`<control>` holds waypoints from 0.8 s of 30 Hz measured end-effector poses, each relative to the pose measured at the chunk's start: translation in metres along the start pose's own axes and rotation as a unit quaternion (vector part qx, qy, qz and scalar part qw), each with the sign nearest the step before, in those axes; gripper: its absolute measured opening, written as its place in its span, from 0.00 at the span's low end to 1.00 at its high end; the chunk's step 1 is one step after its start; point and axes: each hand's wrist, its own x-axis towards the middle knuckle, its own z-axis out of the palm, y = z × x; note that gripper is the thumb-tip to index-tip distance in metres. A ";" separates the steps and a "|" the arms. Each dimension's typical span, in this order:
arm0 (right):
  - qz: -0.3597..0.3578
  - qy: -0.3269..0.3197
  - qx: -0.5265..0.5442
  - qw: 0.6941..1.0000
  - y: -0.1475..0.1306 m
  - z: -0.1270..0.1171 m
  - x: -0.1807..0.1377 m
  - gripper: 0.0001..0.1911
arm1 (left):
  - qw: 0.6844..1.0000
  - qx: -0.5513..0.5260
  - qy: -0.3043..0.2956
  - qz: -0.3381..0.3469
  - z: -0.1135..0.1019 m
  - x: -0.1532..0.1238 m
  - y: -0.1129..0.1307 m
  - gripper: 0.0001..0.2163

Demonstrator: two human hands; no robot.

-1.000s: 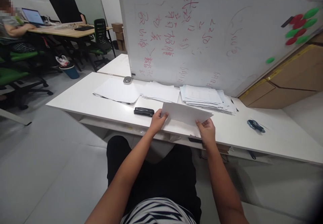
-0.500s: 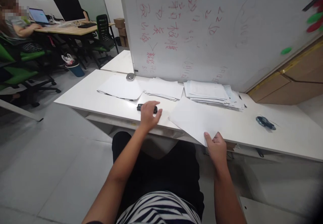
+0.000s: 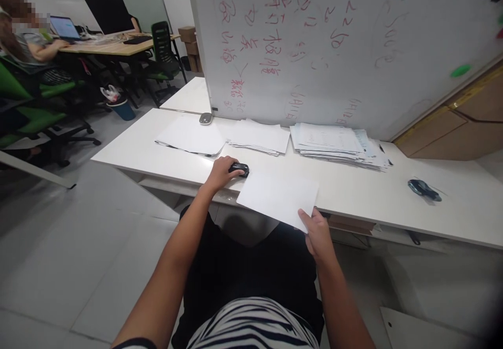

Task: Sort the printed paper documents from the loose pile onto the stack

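Note:
My left hand (image 3: pixel 223 172) is wrapped round a small black stapler (image 3: pixel 244 170) on the white table, its front end pointing right. Between thumb and fingers, my right hand (image 3: pixel 317 229) grips white paper (image 3: pixel 279 194) by its near right corner. The paper's far left corner lies close to the stapler; I cannot tell whether it is inside the jaws. Behind my hands, a thin stack of paper (image 3: pixel 261 135) lies in the middle, with loose sheets (image 3: pixel 192 133) to its left and a thicker paper stack (image 3: pixel 328 142) to its right.
A whiteboard (image 3: pixel 275 92) with red writing stands at the table's back. On the white table (image 3: pixel 129 147) are a computer mouse (image 3: pixel 205 119) and a dark blue object (image 3: pixel 424 190) at right. Cardboard boxes (image 3: pixel 467 129) stand back right. Another person sits at a desk far left.
My left hand has closed round the stapler from its left side. My right hand has brought the paper leftward, so its corner is now beside the stapler.

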 end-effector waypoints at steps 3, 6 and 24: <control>0.005 -0.008 -0.010 1.000 0.005 0.006 0.005 0.24 | 1.000 -0.015 -0.018 -0.010 -0.003 0.003 0.000 0.16; 0.009 -0.020 -0.008 1.000 0.012 0.011 0.009 0.23 | 1.000 -0.011 -0.020 -0.008 -0.004 0.003 0.000 0.16; 0.004 -0.069 0.002 0.998 0.027 0.018 0.014 0.25 | 0.995 -0.042 0.035 -0.079 -0.001 0.002 0.026 0.14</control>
